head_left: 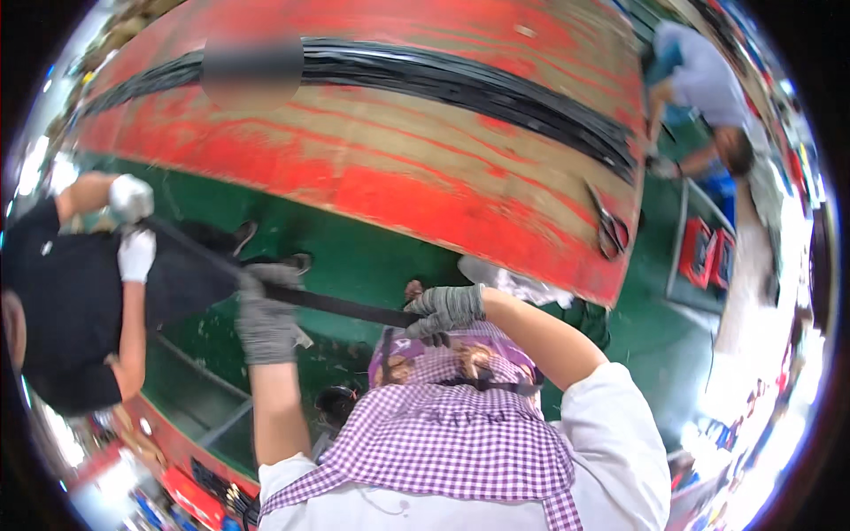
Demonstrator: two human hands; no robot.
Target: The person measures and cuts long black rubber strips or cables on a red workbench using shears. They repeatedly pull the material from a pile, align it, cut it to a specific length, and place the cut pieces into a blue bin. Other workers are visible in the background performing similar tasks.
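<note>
A long, flat black strip [345,307] stretches in front of my checked apron, slanting from upper left to lower right. Around its right end my right hand [450,309], in a grey knit glove, is closed. My left hand [268,310], gloved alike and smeared a little by motion, grips the strip farther along. Beyond it the strip runs on to the white-gloved hands [133,226] of a co-worker in black at my left. A thick bundle of similar black strips [460,84] lies lengthwise across the worn red tabletop [416,199].
Dark-handled scissors [611,232] lie near the table's right corner. Whitish plastic [518,281] sits below the near edge. Another person [704,84] bends beside the table's right end, near red crates [704,255]. Green floor [345,252] shows between the table and me.
</note>
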